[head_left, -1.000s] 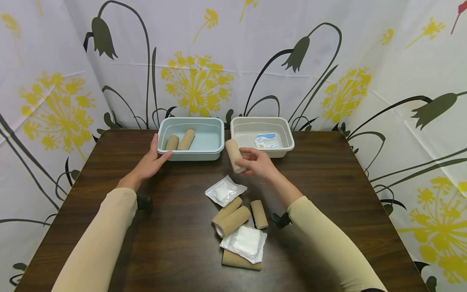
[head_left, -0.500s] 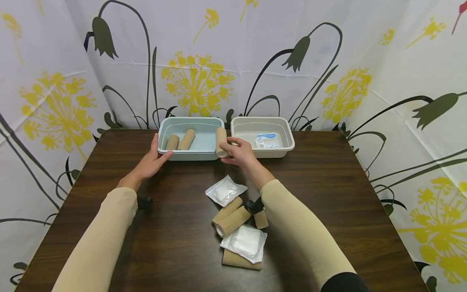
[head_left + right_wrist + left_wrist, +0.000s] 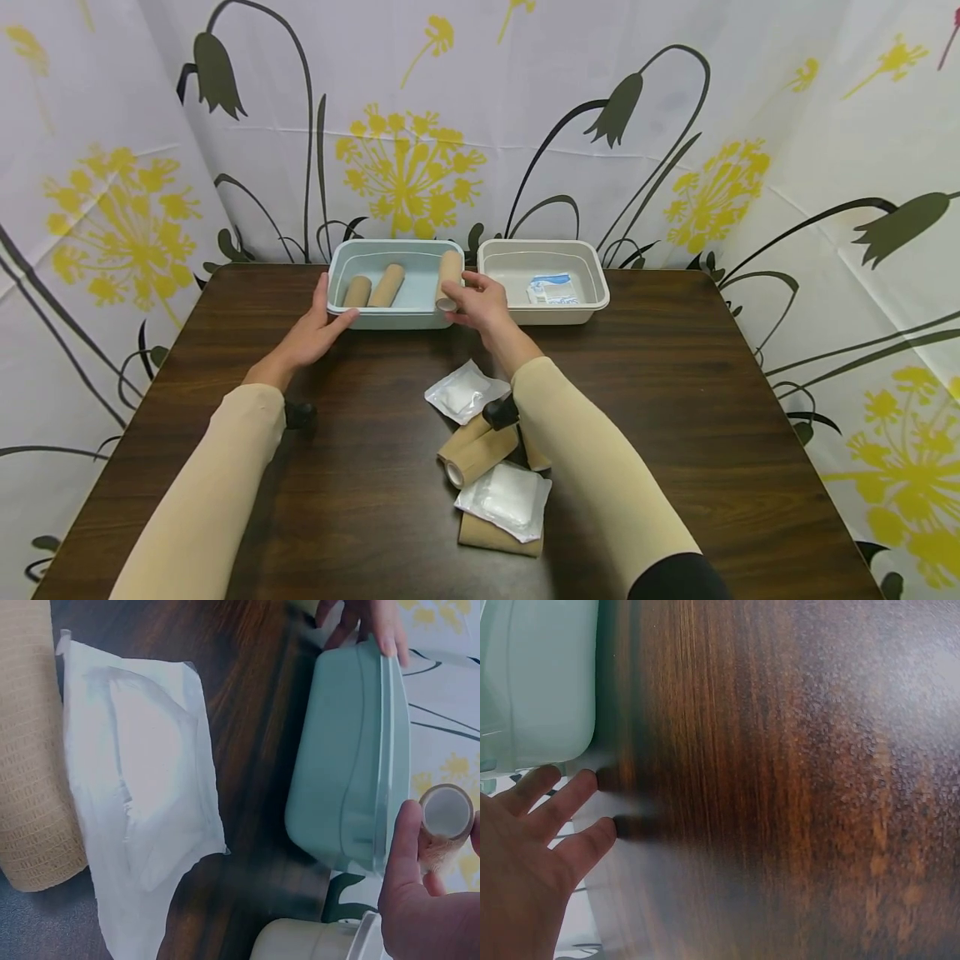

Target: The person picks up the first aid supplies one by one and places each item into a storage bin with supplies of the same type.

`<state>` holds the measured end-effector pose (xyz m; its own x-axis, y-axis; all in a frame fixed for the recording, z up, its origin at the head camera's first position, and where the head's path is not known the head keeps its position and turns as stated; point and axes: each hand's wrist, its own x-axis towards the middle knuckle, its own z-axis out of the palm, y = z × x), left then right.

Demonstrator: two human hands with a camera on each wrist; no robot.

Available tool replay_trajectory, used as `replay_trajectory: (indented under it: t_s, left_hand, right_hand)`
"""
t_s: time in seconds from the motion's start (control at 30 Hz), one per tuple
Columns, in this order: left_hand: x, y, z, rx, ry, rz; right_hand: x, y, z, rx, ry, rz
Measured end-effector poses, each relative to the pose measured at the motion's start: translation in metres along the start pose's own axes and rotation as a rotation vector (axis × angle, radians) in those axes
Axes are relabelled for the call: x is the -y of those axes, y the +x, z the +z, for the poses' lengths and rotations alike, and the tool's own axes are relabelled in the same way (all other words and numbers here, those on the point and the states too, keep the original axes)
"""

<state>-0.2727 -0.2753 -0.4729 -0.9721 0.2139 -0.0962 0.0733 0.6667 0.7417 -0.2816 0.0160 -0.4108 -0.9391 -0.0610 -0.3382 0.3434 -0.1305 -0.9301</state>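
My right hand (image 3: 482, 305) grips a tan cohesive bandage roll (image 3: 449, 279) over the right end of the light blue tub (image 3: 405, 320). In the right wrist view, fingers and thumb pinch that roll, its hollow white core showing. My left hand (image 3: 307, 333) rests against the tub's front left corner, thumb on the front rim and fingers along the side. Spread fingers show beside the tub in the left wrist view. Two tan bandage rolls (image 3: 387, 286) lie inside the tub at left.
A cream tub (image 3: 558, 316) holding a blue-and-white packet (image 3: 553, 289) stands right of the blue one. Nearer on the dark wooden table (image 3: 360, 483) lie clear-wrapped white gauze packs (image 3: 504, 500) and several tan rolls (image 3: 480, 457), partly under my right forearm. A flowered curtain hangs behind.
My right hand has carried the bandage roll leftward, from in front of the cream tub to over the blue tub's right end. The left hand has stayed at the blue tub's corner.
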Motion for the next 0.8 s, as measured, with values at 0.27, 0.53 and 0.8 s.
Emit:
replay_trajectory:
  t_s: [0.27, 0.53, 0.8]
  left_hand:
    - [-0.0007, -0.0005, -0.0004, 0.004, 0.007, 0.014]
    - [0.0004, 0.0002, 0.0002, 0.004, 0.008, 0.001]
    - [0.0018, -0.0012, -0.0003, 0.0, 0.017, 0.008]
  right_hand:
    - [-0.0016, 0.0047, -0.0008, -0.038, 0.027, -0.033]
    - [-0.0041, 0.0063, -0.0018, -0.064, 0.014, -0.088]
    - [-0.0098, 0.0045, -0.0059, -0.06, 0.019, -0.101]
